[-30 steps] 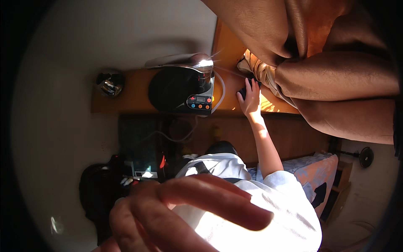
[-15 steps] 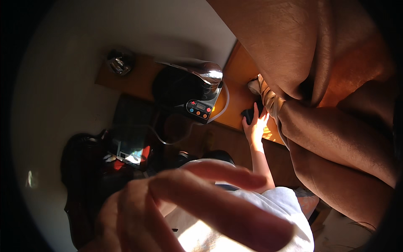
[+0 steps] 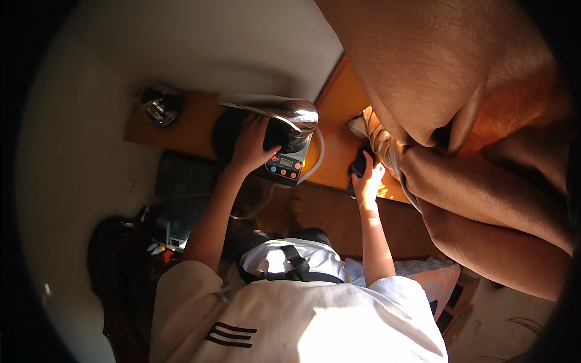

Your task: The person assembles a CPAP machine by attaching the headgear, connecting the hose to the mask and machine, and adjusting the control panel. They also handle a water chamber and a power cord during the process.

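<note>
Looking down from the head camera, the left hand [image 3: 251, 142] lies spread, fingers loose and unclenched, on the dark round body of a countertop appliance [image 3: 266, 142] that stands on an orange-brown wooden shelf [image 3: 181, 130] against a pale, smooth wall [image 3: 200, 48]. A curved, shiny metal part [image 3: 284, 110] arches over the appliance's top, catching sunlight, and at the near edge a small control panel [image 3: 283, 166] shows round coloured buttons and a little display. A thin pale cord [image 3: 315, 160] loops from the appliance's side down past the shelf edge. Well to the left on the same shelf sits a small glossy metal object [image 3: 158, 107]. The right hand [image 3: 368, 178] is curled around a small dark object [image 3: 358, 166] at the shelf's front edge, fingers closed about it; its exact shape is hard to tell. Just beside that hand hangs a heavy brown curtain [image 3: 460, 121] with a soft, matte weave and deep folds. Below, the person's white shirt [image 3: 315, 320] fills the lower frame.
</note>
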Available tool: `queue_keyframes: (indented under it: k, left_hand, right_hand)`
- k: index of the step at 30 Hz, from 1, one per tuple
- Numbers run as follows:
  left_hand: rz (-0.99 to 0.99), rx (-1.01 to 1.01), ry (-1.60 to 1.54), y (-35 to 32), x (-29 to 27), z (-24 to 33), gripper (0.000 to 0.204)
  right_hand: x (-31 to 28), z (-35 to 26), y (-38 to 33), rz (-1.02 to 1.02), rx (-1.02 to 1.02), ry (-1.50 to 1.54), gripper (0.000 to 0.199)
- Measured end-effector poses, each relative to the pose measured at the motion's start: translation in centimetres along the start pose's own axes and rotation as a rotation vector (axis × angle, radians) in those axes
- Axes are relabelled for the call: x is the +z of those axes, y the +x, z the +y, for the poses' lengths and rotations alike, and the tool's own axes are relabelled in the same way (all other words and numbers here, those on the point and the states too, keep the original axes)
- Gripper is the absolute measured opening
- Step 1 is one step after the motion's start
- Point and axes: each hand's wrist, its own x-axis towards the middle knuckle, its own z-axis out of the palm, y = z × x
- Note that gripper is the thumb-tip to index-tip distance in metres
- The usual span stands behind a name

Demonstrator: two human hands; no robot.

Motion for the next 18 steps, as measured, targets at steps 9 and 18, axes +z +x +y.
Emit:
queue_keyframes:
  k: [9,18]
  left_hand:
    - [-0.122,0.071,-0.072,1.4,1.8,0.4,0.068]
    - [-0.100,-0.320,-0.710,2.7,4.7,2.5,0.056]
  right_hand:
    - [-4.0,-3.0,0.4,-0.002,0.086,0.387,0.059]
    - [-8.6,-12.8,0.6,-0.137,-0.016,0.952,0.067]
